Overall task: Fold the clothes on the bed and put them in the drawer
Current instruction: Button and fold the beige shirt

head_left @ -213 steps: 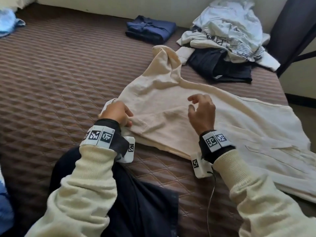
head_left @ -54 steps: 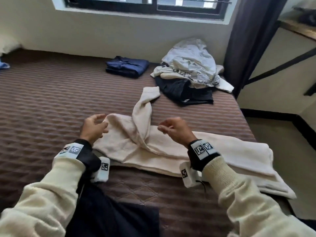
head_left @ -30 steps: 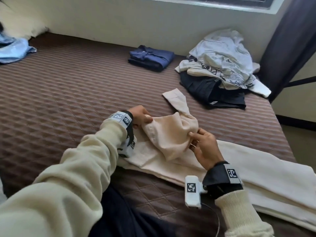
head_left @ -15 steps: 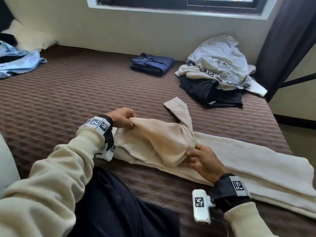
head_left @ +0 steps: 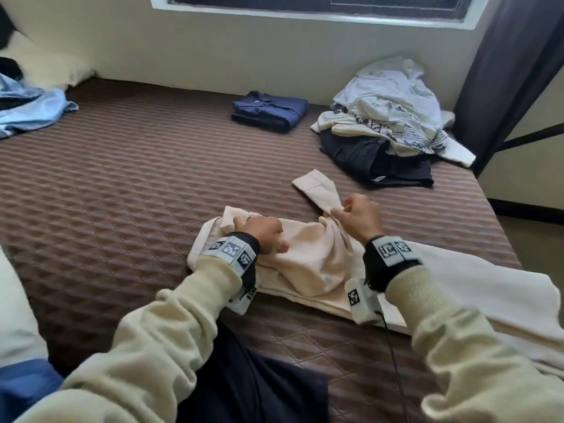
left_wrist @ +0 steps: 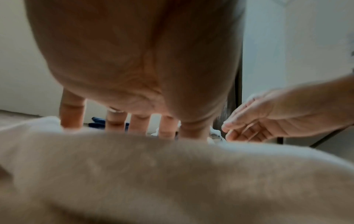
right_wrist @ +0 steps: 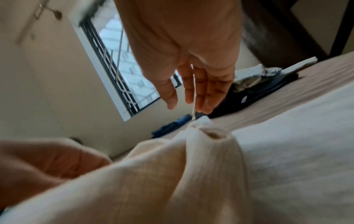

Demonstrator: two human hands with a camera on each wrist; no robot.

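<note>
Brown quilted bed (head_left: 122,190): cream garment (head_left: 308,264) runs rightward from flat-pressing left hand (head_left: 262,232), loose-fingered empty right hand (head_left: 360,218) nearer its sleeve (head_left: 319,190).

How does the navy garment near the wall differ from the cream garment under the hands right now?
The navy garment is folded into a small neat rectangle; the cream garment is only partly folded, bunched, with one sleeve sticking out.
Nothing touches the navy garment; the left hand presses on the cream garment and the right hand is at its sleeve.
Both lie on the brown bed.
</note>
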